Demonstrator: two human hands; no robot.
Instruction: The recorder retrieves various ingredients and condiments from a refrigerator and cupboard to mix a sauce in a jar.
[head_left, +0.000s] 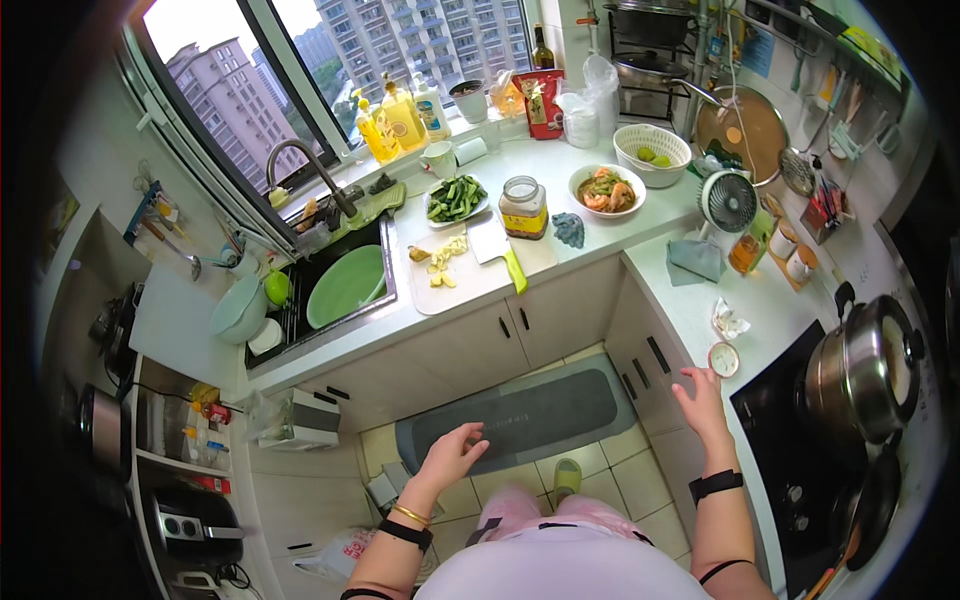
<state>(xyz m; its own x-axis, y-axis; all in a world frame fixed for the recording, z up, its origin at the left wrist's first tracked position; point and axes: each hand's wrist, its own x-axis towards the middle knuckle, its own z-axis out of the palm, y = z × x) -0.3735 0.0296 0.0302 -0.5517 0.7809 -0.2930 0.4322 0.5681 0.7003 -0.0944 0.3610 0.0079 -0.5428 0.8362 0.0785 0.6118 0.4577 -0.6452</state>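
My left hand (451, 454) hangs over the floor mat with its fingers apart, holding nothing. On the right, my right hand (697, 394) is raised by the counter's edge, fingers spread, near a round jar lid (724, 359) and crumpled paper (729, 319). Farther forward, a cleaver with a green handle (515, 271) lies on a cutting board (435, 301) beside pieces of peeled ginger (448, 255). Behind the board are a plate of cut green vegetables (456, 199) and a glass jar with a yellow label (523, 208). A bowl of shrimp (606, 191) stands to their right.
A black sink holds a green basin (345, 286) at left. A steel pot (862, 367) sits on the black cooktop (787, 450) at right. A small fan (726, 202) and folded cloth (694, 262) stand near the counter's corner. A grey mat (517, 412) covers part of the tiled floor.
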